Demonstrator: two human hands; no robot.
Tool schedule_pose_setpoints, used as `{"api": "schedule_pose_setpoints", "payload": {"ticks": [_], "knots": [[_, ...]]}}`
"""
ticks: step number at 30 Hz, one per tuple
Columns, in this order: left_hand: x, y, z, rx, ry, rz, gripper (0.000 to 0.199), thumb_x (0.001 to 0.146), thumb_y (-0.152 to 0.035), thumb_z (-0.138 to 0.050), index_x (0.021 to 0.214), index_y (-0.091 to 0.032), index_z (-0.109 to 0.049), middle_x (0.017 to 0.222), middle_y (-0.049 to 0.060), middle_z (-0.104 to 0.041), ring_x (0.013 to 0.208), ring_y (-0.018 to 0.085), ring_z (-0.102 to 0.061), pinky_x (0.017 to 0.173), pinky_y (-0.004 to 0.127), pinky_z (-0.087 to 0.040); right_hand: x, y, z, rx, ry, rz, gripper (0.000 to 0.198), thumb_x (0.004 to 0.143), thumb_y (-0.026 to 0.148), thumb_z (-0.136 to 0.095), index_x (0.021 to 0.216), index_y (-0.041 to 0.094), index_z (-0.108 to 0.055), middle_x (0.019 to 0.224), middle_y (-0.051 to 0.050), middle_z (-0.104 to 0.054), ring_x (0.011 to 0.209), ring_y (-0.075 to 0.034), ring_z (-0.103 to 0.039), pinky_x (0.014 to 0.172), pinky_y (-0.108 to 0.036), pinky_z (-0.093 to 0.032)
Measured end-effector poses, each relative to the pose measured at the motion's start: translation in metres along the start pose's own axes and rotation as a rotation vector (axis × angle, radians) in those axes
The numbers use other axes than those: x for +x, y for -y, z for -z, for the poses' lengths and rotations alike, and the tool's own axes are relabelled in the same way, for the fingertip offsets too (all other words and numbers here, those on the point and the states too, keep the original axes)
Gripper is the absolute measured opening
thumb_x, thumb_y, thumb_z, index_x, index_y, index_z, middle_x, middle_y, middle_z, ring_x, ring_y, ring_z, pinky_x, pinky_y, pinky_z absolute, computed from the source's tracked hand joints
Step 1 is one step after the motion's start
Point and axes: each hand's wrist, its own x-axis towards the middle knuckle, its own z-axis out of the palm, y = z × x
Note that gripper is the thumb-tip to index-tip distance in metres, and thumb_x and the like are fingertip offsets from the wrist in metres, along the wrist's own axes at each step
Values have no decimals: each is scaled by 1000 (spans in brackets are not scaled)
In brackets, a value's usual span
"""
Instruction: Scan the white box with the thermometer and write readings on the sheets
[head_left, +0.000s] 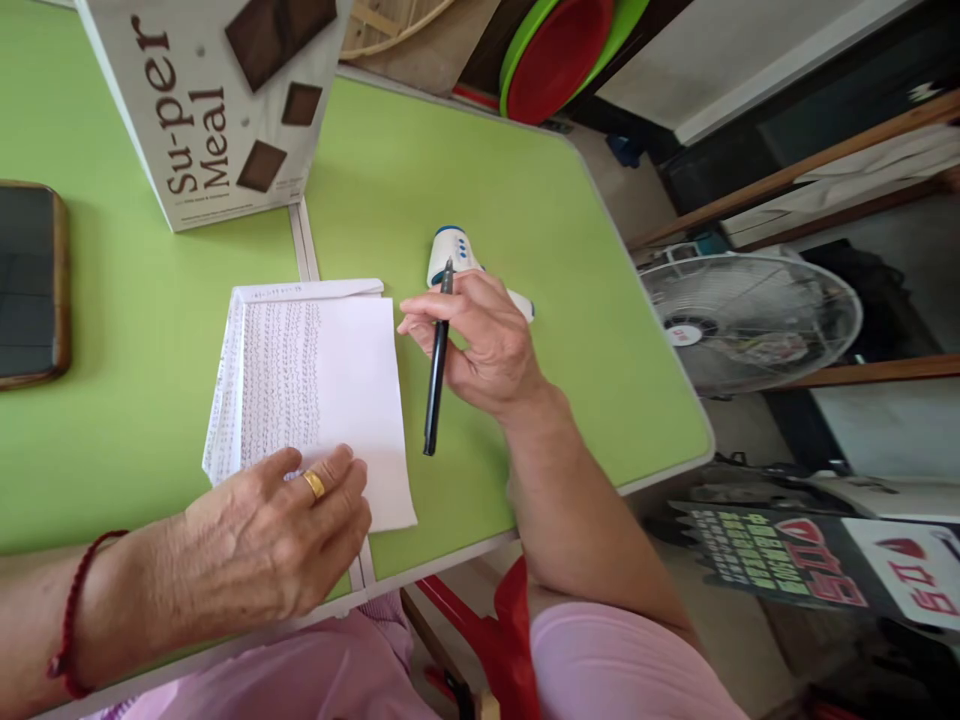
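Note:
My right hand (487,340) is closed around a black pen (436,385), held between the fingers with its tip pointing up, away from me. It hovers just right of a white sheet of paper (360,400), whose left part is filled with rows of handwriting. More written sheets (223,420) lie beneath it, slightly fanned out. Resting on the sheet's lower edge is my left hand (289,530), its fingers loosely bent and holding nothing. Behind the right hand lies a white device with blue trim (450,252), shaped like a forehead thermometer and partly hidden.
A white "Su-per Meal" box (217,130) stands on the green table (420,150). A dark phone (28,285) lies at the left edge. Beyond the table are a fan (757,320), a red basin (559,60) and a printed sign (795,560). A red stool (480,620) shows below.

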Motion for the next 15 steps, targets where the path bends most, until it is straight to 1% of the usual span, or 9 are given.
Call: {"api": "schedule_pose_setpoints", "payload": {"ticks": [3, 7, 9, 10, 12, 14, 15], "knots": [[3, 4, 1, 19, -61, 19, 29, 97, -3, -41, 98, -7, -69, 110, 15, -71, 101, 26, -68, 60, 31, -58, -1, 0, 0, 2, 8, -16, 32, 97, 45, -48, 117, 28, -66, 74, -2, -67, 73, -21, -62, 79, -43, -53], [6, 8, 3, 42, -151, 16, 27, 95, -2, -43, 87, -8, -68, 100, 13, -71, 88, 22, -69, 54, 27, -55, -4, 5, -3, 12, -27, -17, 42, 96, 54, -47, 122, 26, -65, 83, -5, -70, 79, -23, -64, 81, -45, -53], [6, 6, 3, 60, -142, 6, 26, 94, -2, -45, 84, -9, -67, 92, 11, -70, 80, 21, -68, 52, 27, -53, -5, 9, -5, 16, -71, -23, 42, 96, 53, -45, 123, 26, -65, 88, -6, -71, 85, -24, -65, 84, -47, -53], [5, 4, 2, 60, -117, -4, 24, 93, -3, -46, 84, -9, -67, 90, 10, -70, 76, 20, -67, 52, 28, -53, -5, 11, -6, 19, -99, -19, 41, 97, 50, -45, 122, 26, -65, 88, -6, -71, 86, -25, -66, 84, -48, -53], [3, -1, -1, 54, -56, -25, 19, 93, -6, -50, 88, -8, -68, 92, 12, -71, 79, 23, -68, 60, 32, -57, -4, 15, -7, 20, -145, -8, 36, 98, 45, -45, 119, 26, -66, 87, -6, -71, 85, -24, -66, 84, -48, -53], [0, -7, -5, 55, 4, -31, 15, 93, -13, -57, 96, -5, -69, 102, 17, -71, 94, 29, -69, 75, 40, -60, -2, 17, -9, 20, -145, -16, 33, 98, 42, -45, 116, 25, -67, 87, -6, -71, 86, -24, -66, 85, -48, -53], [-1, -10, -6, 55, 29, -23, 20, 93, -20, -61, 101, -4, -69, 109, 20, -70, 103, 33, -67, 83, 44, -60, -1, 18, -10, 23, -120, -30, 33, 98, 43, -45, 115, 26, -67, 88, -6, -71, 87, -24, -66, 87, -49, -53]]}}
